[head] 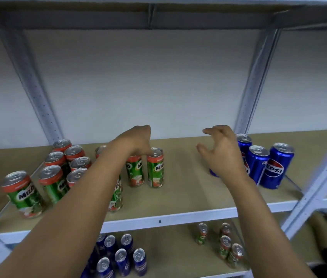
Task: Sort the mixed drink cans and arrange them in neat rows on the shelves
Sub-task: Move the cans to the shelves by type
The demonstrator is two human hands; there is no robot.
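On the middle shelf (178, 217), green and red Milo cans (55, 177) stand grouped at the left. Two more Milo cans stand side by side near the centre. My left hand (136, 141) reaches down over the left one (135, 173), covering its top with the fingers closed on it; the right one (155, 169) stands touching beside it. Another Milo can (116, 197) is partly hidden under my left forearm. Blue Pepsi cans (274, 167) stand at the right. My right hand (220, 151) hovers just left of them, fingers spread and curled, holding nothing.
The lower shelf (178, 255) holds several blue cans (122, 255) at the left and several Milo cans (226, 245) at the right. Grey metal uprights (256, 81) rise behind and beside the shelves. Bare board lies between the two hands.
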